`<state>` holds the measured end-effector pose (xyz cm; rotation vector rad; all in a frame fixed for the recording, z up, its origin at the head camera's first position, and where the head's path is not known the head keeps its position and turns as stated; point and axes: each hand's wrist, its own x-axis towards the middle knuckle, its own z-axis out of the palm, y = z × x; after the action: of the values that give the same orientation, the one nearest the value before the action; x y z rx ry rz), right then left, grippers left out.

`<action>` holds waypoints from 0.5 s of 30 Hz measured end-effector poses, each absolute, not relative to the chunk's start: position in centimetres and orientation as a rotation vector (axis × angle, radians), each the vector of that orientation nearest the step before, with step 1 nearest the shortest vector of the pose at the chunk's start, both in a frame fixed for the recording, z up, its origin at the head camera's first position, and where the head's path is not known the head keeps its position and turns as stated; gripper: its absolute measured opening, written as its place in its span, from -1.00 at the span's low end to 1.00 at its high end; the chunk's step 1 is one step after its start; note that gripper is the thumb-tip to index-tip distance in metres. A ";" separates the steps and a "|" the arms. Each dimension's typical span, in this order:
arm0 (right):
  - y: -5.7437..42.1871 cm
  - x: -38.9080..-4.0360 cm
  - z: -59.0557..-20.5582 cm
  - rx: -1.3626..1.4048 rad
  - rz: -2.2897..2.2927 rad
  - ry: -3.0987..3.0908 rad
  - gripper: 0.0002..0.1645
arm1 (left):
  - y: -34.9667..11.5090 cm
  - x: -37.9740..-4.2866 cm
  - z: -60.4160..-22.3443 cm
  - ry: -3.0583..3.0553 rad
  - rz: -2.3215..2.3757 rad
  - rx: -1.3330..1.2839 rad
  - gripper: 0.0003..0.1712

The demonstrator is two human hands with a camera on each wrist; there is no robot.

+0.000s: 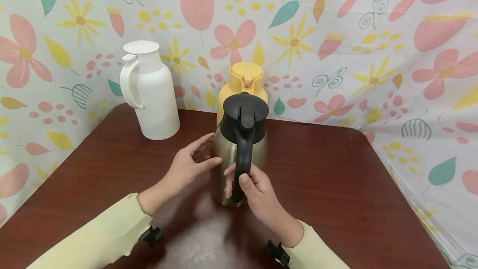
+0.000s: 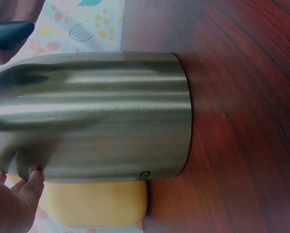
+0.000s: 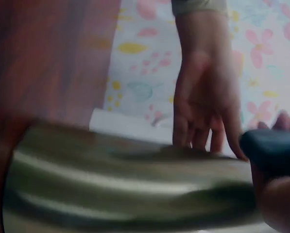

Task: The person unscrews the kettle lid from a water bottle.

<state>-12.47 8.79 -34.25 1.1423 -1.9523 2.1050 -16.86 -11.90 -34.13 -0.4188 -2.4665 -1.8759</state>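
Observation:
A brushed-metal thermos jug (image 1: 221, 152) with a black lid (image 1: 239, 105) stands upright near the middle of the table; whether its base touches the wood is hard to tell. My right hand (image 1: 263, 196) grips the black handle (image 1: 244, 148), thumb on the near side and fingers round it. Along the jug's left side lies my left hand (image 1: 184, 165), fingers extended and fingertips at the metal wall. The left wrist view shows these fingertips (image 2: 36, 177) by the metal jug body (image 2: 106, 116). Behind it is a yellow thermos jug (image 1: 246, 72), partly hidden.
A white thermos jug (image 1: 158, 99) stands at the back left of the dark red-brown wooden table (image 1: 317, 186). Flower-printed cloth (image 1: 336, 32) hangs behind the table and along both sides. A glare patch (image 1: 203, 240) lies on the near tabletop.

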 end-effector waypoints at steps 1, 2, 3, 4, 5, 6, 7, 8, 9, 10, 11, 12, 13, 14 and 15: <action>8.5 -12.5 -34.4 1.174 2.081 -1.927 -0.30 | -11.9 -16.8 -34.2 -2.467 -1.872 -0.419 -0.17; 8.1 -12.6 -34.6 1.194 2.061 -1.902 -0.30 | -12.0 -16.8 -34.2 -2.467 -1.869 -0.419 -0.17; 7.8 -12.6 -34.7 1.197 2.046 -1.881 -0.30 | -12.0 -16.8 -34.2 -2.464 -1.866 -0.422 -0.17; 7.5 -12.5 -34.9 1.196 2.029 -1.858 -0.31 | -12.0 -16.8 -34.2 -2.461 -1.866 -0.423 -0.17; 7.3 -12.5 -35.0 1.181 2.015 -1.842 -0.31 | -12.0 -16.8 -34.2 -2.458 -1.869 -0.423 -0.17; 7.1 -12.5 -35.1 1.167 2.002 -1.826 -0.32 | -12.0 -16.8 -34.2 -2.457 -1.872 -0.423 -0.17; 6.9 -12.5 -35.2 1.144 1.997 -1.812 -0.31 | -12.0 -16.9 -34.1 -2.455 -1.875 -0.424 -0.17; 6.7 -12.5 -35.3 1.118 1.990 -1.802 -0.31 | -12.0 -16.9 -34.1 -2.455 -1.879 -0.425 -0.17; 6.6 -12.5 -35.4 1.094 1.990 -1.797 -0.31 | -12.0 -16.9 -34.1 -2.455 -1.882 -0.428 -0.17; 6.6 -12.5 -35.5 1.084 1.988 -1.785 -0.32 | -12.0 -16.9 -34.1 -2.455 -1.886 -0.432 -0.16; 6.5 -12.6 -35.6 1.065 1.994 -1.781 -0.31 | -12.0 -16.9 -34.1 -2.458 -1.887 -0.436 -0.16; 6.4 -12.6 -35.7 1.052 2.000 -1.778 -0.30 | -12.0 -17.0 -34.1 -2.462 -1.885 -0.442 -0.16; 6.4 -12.6 -35.8 1.044 2.002 -1.774 -0.29 | -12.0 -17.0 -34.0 -2.469 -1.880 -0.449 -0.16; 6.3 -12.6 -35.8 1.038 2.003 -1.773 -0.29 | -12.1 -17.0 -34.0 -2.480 -1.870 -0.453 -0.16; 6.3 -12.6 -35.9 1.035 2.005 -1.773 -0.29 | -12.2 -17.0 -33.9 -2.494 -1.858 -0.458 -0.16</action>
<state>-12.60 6.31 -35.85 1.0354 -1.7729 2.0050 -17.05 -12.17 -33.93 -0.4585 -2.4938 -1.8583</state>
